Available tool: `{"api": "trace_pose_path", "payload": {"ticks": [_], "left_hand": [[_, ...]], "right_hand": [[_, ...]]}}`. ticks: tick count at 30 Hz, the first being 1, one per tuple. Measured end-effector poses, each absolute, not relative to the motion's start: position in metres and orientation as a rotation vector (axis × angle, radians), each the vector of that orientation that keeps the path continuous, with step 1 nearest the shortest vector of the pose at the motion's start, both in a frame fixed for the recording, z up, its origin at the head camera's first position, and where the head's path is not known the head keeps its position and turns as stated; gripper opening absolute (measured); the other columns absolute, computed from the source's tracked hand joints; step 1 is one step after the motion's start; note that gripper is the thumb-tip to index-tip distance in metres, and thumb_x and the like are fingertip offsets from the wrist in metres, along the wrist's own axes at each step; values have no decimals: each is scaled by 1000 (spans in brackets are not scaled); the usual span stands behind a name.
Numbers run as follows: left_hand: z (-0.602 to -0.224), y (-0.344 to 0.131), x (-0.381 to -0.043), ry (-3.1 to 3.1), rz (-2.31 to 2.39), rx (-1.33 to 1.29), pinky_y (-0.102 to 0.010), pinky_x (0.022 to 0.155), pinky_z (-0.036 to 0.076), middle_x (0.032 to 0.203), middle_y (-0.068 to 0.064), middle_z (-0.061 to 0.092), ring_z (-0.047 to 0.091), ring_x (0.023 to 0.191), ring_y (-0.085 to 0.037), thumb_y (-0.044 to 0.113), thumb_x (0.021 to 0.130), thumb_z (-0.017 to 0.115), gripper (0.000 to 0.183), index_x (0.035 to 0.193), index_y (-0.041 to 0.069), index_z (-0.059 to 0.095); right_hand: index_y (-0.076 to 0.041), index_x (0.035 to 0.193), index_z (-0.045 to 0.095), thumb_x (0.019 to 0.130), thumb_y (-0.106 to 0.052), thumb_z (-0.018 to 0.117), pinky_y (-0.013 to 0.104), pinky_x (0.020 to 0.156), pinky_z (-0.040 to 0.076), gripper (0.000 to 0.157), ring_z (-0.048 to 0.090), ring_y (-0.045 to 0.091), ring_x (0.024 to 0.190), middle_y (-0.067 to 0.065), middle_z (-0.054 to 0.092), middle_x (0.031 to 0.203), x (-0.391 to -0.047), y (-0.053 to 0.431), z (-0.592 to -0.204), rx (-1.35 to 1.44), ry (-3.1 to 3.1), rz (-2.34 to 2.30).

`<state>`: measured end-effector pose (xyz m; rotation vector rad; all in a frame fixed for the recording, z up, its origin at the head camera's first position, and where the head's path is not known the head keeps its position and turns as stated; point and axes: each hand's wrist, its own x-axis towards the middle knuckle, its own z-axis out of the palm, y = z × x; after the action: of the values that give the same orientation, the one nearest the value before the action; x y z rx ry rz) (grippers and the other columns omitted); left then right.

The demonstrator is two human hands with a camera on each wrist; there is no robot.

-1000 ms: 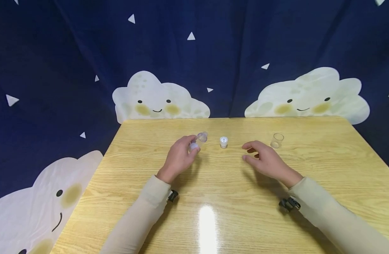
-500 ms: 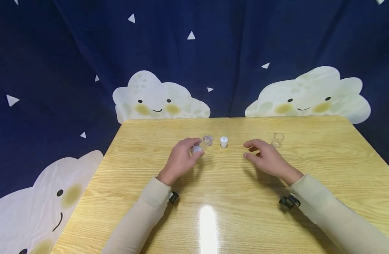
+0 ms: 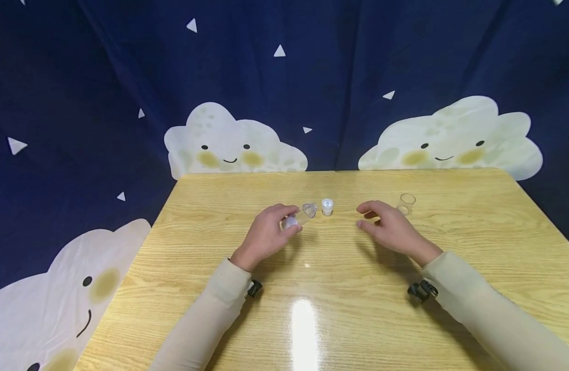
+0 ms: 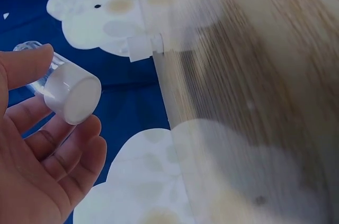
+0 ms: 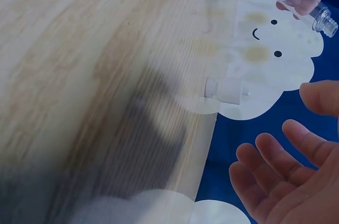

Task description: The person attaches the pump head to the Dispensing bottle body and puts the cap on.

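My left hand [image 3: 266, 234] grips a small clear bottle [image 3: 305, 213] with a white base between thumb and fingers. The bottle lies tilted, its bare threaded neck pointing right and slightly away from me. In the left wrist view the white end of the bottle [image 4: 74, 94] faces the camera. Just right of the neck, a small white pump top [image 3: 327, 207] stands on the table, apart from the bottle. My right hand [image 3: 390, 229] hovers farther right, fingers loosely bent, holding nothing. Behind it stands a clear open cylinder like a cap [image 3: 407, 199], partly hidden by the hand.
The wooden table [image 3: 358, 319] reaches back to a dark blue curtain [image 3: 331, 77] printed with clouds. A bright light reflection [image 3: 305, 335] lies on the front of the tabletop. Each wrist wears a small black camera mount, such as the right mount [image 3: 422, 291].
The left hand has shifted slightly right and turned the bottle, so that its neck leans further right and lies closer to the pump top. My right hand has barely moved.
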<state>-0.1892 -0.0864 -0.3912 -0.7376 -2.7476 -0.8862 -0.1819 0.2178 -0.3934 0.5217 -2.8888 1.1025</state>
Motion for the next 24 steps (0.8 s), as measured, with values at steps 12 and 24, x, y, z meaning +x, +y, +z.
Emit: {"api": "trace_pose_path", "payload": {"ticks": [12, 24], "left_hand": [[-393, -84, -190, -2760, -950, -731, -31, 78, 50, 108, -2, 71, 58, 88, -15, 26, 89, 73, 34, 121, 13, 69], [-393, -80, -190, -2759, -960, -723, -32, 79, 50, 107, -1, 70, 59, 89, -15, 27, 89, 73, 34, 121, 13, 69]], "right_hand": [[3, 129, 58, 97, -18, 60, 52, 94, 52, 38, 63, 39, 114, 22, 62, 130, -200, 212, -394, 542, -2927, 1010], [3, 128, 59, 96, -19, 61, 53, 95, 50, 39, 62, 41, 114, 24, 63, 128, -213, 205, -387, 564, -2923, 941]]}}
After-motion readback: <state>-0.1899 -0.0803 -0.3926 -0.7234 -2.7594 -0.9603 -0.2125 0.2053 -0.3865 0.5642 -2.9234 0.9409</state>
